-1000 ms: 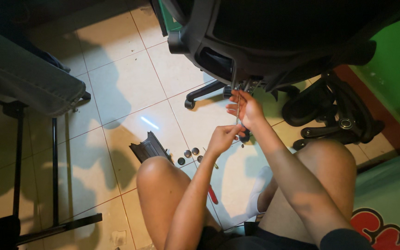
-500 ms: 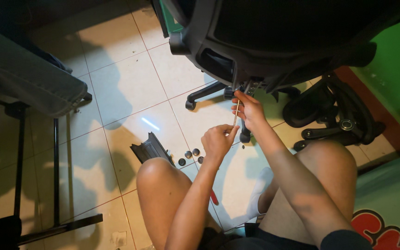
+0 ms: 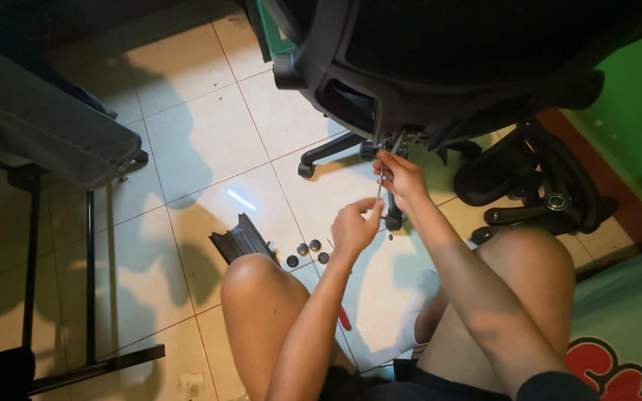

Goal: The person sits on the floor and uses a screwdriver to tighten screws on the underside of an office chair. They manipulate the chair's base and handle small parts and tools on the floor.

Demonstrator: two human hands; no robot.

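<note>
Hands meet under the tipped black office chair (image 3: 440, 67), whose underside fills the top of the view. The right hand (image 3: 404, 178) is raised to the chair's dark mechanism, fingers curled and pinching a thin metal tool (image 3: 381, 182) that runs up toward the fittings; it may be a hex key, though the dim light makes that hard to tell. The left hand (image 3: 355, 226) sits just below and to the left, fingers drawn together near the tool's lower end; whether it touches it I cannot tell. Behind both hands a black chair leg with castor (image 3: 328, 152) reaches across the cream floor tiles (image 3: 195, 134). Beside the person's left knee (image 3: 250, 271) lie several small round dark fittings (image 3: 305, 252) and a ribbed black plastic piece (image 3: 241, 239). A second black chair base (image 3: 536, 182) lies to the right, well apart from the hands.
</note>
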